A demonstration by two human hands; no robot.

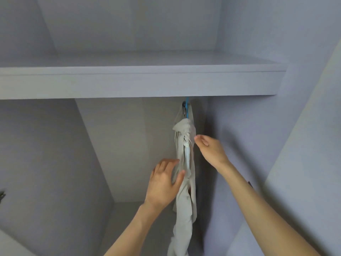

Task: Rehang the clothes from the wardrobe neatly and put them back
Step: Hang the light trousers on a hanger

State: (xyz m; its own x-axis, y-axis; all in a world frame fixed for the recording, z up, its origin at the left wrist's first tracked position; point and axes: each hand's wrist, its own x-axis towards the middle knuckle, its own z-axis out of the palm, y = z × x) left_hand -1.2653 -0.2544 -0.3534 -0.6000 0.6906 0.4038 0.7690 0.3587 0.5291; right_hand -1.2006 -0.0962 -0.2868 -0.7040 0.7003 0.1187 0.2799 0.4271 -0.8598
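Observation:
A light grey garment (184, 200) hangs edge-on from a blue hanger (187, 108) inside the white wardrobe, just under the shelf (129, 84). The rail is hidden behind the shelf's front edge. My left hand (164, 183) is on the garment's left side at mid height, thumb over the cloth and fingers behind it, holding the fabric. My right hand (210, 148) is at the garment's right side near the shoulder, fingertips touching or pinching the cloth's edge; which one is unclear.
The wardrobe's right side wall (239, 126) stands close behind the garment. The back panel (129, 145) and the left wall (46, 154) enclose the hanging space. A small dark object (2, 195) shows at the left edge.

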